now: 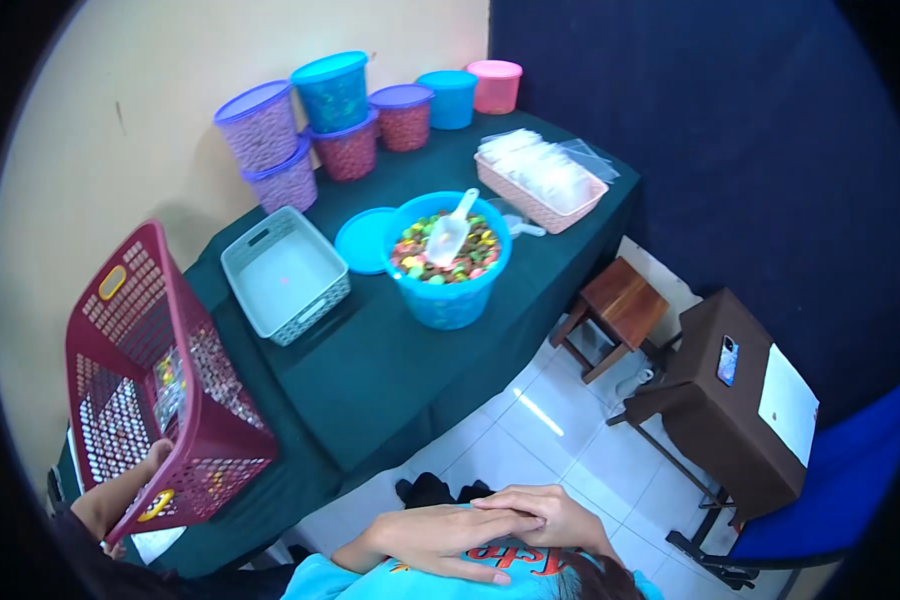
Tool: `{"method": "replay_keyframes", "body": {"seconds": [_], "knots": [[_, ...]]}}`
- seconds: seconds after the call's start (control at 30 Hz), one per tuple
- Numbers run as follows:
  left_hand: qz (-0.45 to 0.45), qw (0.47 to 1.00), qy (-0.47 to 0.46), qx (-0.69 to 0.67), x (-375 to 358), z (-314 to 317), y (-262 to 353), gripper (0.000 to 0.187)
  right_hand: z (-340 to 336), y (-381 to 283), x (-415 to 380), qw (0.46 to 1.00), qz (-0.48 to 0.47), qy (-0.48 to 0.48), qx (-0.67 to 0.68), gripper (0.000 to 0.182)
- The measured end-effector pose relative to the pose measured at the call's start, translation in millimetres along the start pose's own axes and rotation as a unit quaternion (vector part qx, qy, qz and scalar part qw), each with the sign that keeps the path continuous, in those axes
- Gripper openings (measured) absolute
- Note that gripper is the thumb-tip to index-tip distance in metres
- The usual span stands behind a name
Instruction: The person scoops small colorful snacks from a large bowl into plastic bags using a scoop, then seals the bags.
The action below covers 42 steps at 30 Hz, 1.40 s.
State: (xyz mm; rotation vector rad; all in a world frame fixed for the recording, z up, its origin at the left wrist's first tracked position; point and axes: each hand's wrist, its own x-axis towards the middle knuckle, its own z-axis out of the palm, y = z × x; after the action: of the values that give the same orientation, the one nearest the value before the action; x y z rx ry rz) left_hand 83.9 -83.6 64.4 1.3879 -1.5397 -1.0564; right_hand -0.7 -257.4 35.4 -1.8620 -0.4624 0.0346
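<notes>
My left hand (425, 535) lies flat on the front of my teal shirt (365, 580), thumb apart from the other fingers. Fingers of my right hand (555, 515) rest across the left one, stretched out and overlapping it. Neither hand shows an object in it. Beyond them, on the green-covered table (335, 405), stands a blue tub (445, 300) filled with colourful candy-like pieces. A clear scoop (450, 238) sits on top of the pieces, handle pointing up. The tub's blue lid (363, 242) lies to its left.
Another person's hand (150, 460) is at a maroon basket (225, 440) holding clear packets. A grey basket (290, 275), a pink basket (540, 200) of plastic bags and several lidded tubs (260, 130) stand behind. Right are a wooden stool (625, 300) and a brown-covered table (690, 400) bearing a phone (728, 360).
</notes>
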Motion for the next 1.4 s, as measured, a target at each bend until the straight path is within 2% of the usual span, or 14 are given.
{"method": "replay_keyframes", "body": {"seconds": [0.13,0.2,0.27,0.33,0.53,0.7,0.8,1.07,1.13,1.17,1.2,1.27,1.33,1.4], "knots": [[0.023,0.999,-0.044,-0.007,40,-17,-11,0.065,-26,7,-11,0.997,0.047,0.056,0.005,0.052],[-0.012,0.994,-0.105,-0.009,59,-33,-9,0.064,-37,17,-14,0.995,0.052,0.084,0.004,0.051],[-0.004,0.991,-0.127,-0.03,78,-45,-17,0.064,-51,28,-15,0.991,0.015,0.12,-0.063,0.05],[0.012,0.988,-0.147,-0.047,102,-59,-29,0.064,-67,40,-16,0.985,0.026,0.146,-0.083,0.049],[0.099,0.983,-0.155,-0.004,179,-124,-53,0.055,-141,56,8,0.964,0.076,0.207,-0.15,0.043],[0.083,0.989,-0.126,0.003,227,-178,-77,0.046,-201,75,45,0.935,0.072,0.243,-0.247,0.038],[0.094,0.989,-0.111,0.006,236,-208,-92,0.045,-222,90,73,0.943,0.08,0.237,-0.219,0.038],[0.049,0.998,0.0,0.045,273,-258,-138,0.045,-292,138,124,0.959,0.079,0.191,-0.193,0.044],[0.029,0.996,0.08,-0.006,292,-265,-173,0.047,-316,178,136,0.974,0.098,0.166,-0.119,0.044],[-0.033,0.993,0.117,-0.008,302,-270,-184,0.048,-329,196,141,0.963,0.102,0.167,-0.185,0.041],[-0.037,0.99,0.135,-0.007,310,-274,-196,0.048,-344,213,147,0.957,0.115,0.152,-0.218,0.037],[-0.045,0.972,0.225,0.05,319,-281,-216,0.047,-375,239,160,0.965,0.108,0.145,-0.188,0.034],[-0.064,0.958,0.276,0.042,330,-298,-221,0.044,-412,254,179,0.973,0.119,0.131,-0.147,0.033],[-0.045,0.921,0.383,0.062,346,-312,-230,0.044,-448,268,201,0.96,0.082,0.111,-0.243,0.031]]}}
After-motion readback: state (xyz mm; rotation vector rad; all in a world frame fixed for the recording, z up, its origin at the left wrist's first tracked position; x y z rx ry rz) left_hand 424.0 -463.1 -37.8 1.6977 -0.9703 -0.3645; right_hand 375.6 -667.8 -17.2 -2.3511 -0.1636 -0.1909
